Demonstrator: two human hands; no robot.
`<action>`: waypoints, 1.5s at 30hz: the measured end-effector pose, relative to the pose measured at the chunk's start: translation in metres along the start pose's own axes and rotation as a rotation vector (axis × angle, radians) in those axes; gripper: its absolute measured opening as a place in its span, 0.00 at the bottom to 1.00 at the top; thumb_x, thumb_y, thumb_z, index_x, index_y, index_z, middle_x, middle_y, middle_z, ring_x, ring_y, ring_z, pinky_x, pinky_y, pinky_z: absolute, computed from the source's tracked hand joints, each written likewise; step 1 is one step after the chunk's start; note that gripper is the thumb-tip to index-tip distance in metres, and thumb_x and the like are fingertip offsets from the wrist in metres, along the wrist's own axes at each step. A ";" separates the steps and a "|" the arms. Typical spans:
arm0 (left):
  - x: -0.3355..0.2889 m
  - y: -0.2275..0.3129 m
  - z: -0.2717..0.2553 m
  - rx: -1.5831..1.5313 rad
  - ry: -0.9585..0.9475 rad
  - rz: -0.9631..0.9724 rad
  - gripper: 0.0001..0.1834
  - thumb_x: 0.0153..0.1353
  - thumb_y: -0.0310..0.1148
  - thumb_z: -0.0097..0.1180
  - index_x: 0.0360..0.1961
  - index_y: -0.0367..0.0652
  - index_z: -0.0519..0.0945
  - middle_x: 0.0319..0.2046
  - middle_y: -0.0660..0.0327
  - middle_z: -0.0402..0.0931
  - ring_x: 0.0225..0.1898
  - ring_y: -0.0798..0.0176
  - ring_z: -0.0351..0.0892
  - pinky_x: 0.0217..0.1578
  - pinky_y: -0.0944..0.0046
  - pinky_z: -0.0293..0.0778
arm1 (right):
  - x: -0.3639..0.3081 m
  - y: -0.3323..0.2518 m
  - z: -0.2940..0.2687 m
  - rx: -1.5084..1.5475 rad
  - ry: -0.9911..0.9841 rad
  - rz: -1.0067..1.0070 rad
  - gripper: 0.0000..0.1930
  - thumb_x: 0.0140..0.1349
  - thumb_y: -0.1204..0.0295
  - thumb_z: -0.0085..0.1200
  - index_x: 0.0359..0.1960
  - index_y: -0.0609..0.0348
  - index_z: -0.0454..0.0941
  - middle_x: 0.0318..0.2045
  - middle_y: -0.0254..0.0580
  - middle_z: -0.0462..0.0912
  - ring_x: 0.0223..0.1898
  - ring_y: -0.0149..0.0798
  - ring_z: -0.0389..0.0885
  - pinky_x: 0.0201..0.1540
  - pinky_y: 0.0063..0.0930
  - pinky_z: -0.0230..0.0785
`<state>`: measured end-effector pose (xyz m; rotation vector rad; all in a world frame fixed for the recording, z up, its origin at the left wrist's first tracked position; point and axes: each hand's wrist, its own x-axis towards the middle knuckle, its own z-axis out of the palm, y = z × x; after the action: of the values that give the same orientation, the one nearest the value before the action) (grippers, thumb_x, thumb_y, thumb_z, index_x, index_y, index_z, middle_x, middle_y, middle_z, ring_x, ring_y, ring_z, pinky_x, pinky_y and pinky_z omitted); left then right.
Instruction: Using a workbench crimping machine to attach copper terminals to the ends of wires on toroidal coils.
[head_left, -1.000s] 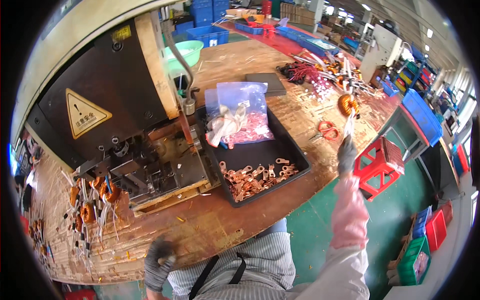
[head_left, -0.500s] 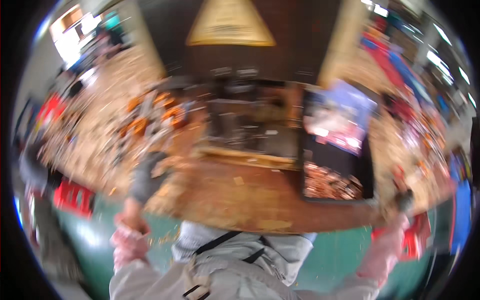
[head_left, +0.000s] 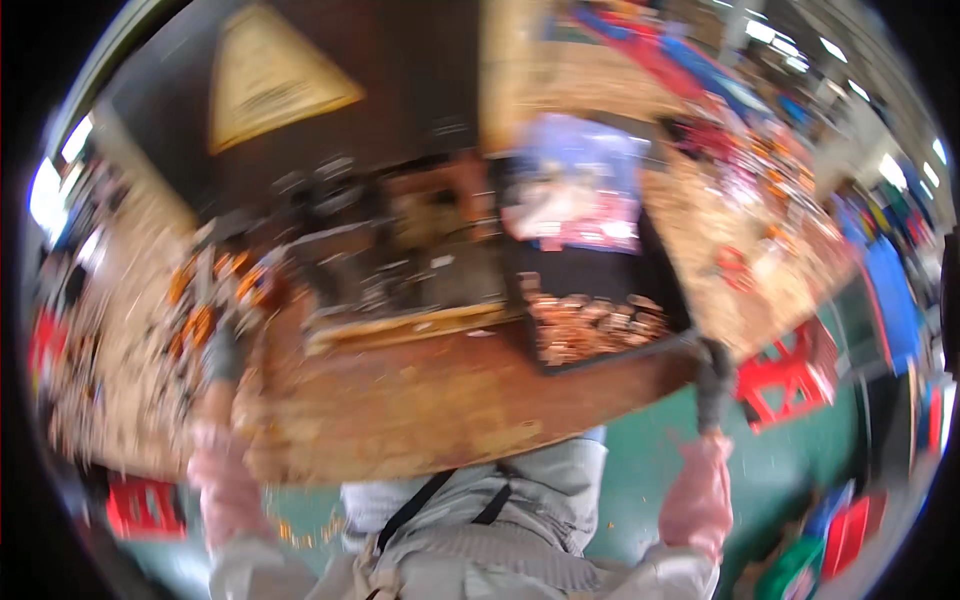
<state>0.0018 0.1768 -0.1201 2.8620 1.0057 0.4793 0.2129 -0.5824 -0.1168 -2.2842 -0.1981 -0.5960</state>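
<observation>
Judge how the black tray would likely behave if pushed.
The black tray would probably slide flat rather than tip, looking wide and shallow. Its copper pieces lie heaped at the near end, so they might shift.

Green floor [head_left: 628,465], red stool [head_left: 814,354], ceiling lights [head_left: 761,31]

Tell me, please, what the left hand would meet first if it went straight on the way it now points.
The left hand would probably meet the orange coils first; blur hides whether it already touches them, and depth is hard to judge.
</observation>
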 end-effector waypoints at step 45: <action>-0.219 0.141 -0.130 -2.130 0.353 -0.277 0.34 0.66 0.53 0.43 0.66 0.42 0.59 0.63 0.51 0.61 0.63 0.49 0.62 0.63 0.38 0.56 | -0.138 -0.358 0.121 0.636 -1.033 -0.658 0.37 0.52 0.59 0.64 0.60 0.64 0.63 0.48 0.56 0.76 0.45 0.54 0.78 0.48 0.42 0.71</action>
<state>-0.1156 -0.0746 -0.0316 0.7358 0.2722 1.0442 0.0222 -0.2393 -0.0282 -1.6500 -1.4341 0.3824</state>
